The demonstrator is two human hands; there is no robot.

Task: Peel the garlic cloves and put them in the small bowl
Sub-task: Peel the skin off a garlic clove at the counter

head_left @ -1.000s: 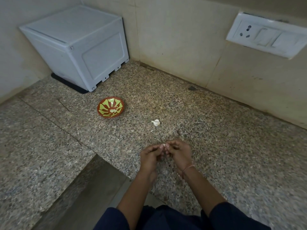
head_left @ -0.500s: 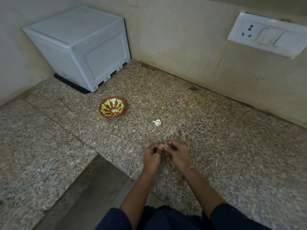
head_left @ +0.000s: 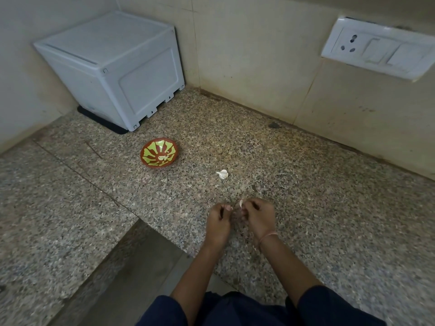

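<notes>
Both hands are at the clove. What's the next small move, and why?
Probably pull the loose skin off with the left hand. A pale flake sticks up from the clove pinched in the right hand, so it likely isn't bare yet. The bowl waits farther off to the left.

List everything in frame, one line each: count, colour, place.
small bowl: 1, red-brown with yellow-green pattern, on counter, left of centre; pale bits inside
garlic piece: 1, white, on counter beyond the hands
garlic clove: 1, pale, at right hand's fingertips
storage box: 1, white, back-left corner
mat: 1, black, under the box
switch plate: 1, white, wall at right
counter: 1, speckled granite
left hand: fingers curled, beside the clove
right hand: pinches the clove; thread band on wrist
</notes>
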